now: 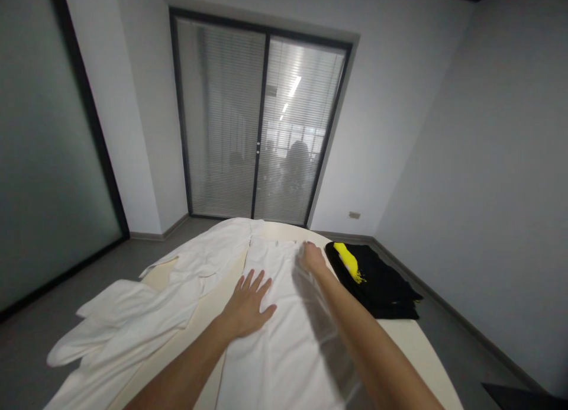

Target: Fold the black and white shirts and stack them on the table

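White trousers point(288, 351) lie lengthwise across the table in front of me, with what looks like a waistband at the far end. My left hand point(249, 306) rests flat on them near the left edge, its fingers spread. At the far right corner of the waistband, my right hand point(313, 257) is closed on the fabric. Its fingertips are partly hidden. A shadow from the right arm falls over the cloth.
More white clothing point(133, 318) is heaped along the left side and hangs over the rim. Folded black fabric point(381, 274) with a yellow patch point(347, 261) lies at the right edge of the rounded pale table point(432, 357). Glass doors with blinds point(222, 120) stand beyond.
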Available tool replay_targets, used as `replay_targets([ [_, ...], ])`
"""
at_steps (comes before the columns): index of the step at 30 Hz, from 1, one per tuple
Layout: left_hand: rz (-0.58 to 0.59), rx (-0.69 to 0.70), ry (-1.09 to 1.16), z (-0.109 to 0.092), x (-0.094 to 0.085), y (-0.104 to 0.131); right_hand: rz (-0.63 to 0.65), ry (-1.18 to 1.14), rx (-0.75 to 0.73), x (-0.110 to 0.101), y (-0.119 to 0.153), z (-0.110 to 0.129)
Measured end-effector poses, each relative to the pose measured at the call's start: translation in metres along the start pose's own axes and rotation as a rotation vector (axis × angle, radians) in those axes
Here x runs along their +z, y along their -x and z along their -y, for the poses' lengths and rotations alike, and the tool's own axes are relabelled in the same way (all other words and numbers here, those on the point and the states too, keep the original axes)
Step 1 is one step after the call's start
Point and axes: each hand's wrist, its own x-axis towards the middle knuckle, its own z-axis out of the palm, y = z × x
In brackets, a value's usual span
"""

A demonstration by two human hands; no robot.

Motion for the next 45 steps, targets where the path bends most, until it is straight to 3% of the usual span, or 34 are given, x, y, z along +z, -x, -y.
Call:
replay_targets([
  [5,0.001,-0.001,0.003,-0.001,-0.002,0.002,0.069,-0.004,-0.111,0.011,0.017,0.025],
  [8,0.012,-0.011,-0.003,-0.003,-0.005,0.002,0.065,-0.002,-0.085,0.015,0.026,0.032],
  [14,0.022,-0.012,-0.003,-0.004,-0.007,0.002,0.038,-0.026,0.017,0.010,0.032,0.033],
  [20,0.016,-0.012,-0.005,-0.005,-0.008,0.002,-0.008,-0.084,-0.041,0.009,0.028,0.031],
  [25,0.025,-0.015,0.000,-0.007,-0.009,0.002,0.033,-0.086,-0.104,0.015,0.032,0.028],
  [34,0.017,-0.009,-0.018,-0.004,-0.005,-0.002,0.109,-0.021,-0.117,0.040,0.063,0.036],
  [39,-0.069,0.022,0.007,0.002,-0.003,-0.010,0.145,-0.010,-0.046,0.053,0.061,0.036],
  [43,-0.238,0.072,0.001,-0.007,-0.008,-0.009,0.136,-0.002,0.022,0.057,0.050,0.031],
  [45,-0.261,0.089,0.003,-0.013,-0.008,-0.006,0.130,-0.001,0.051,0.058,0.043,0.027],
])
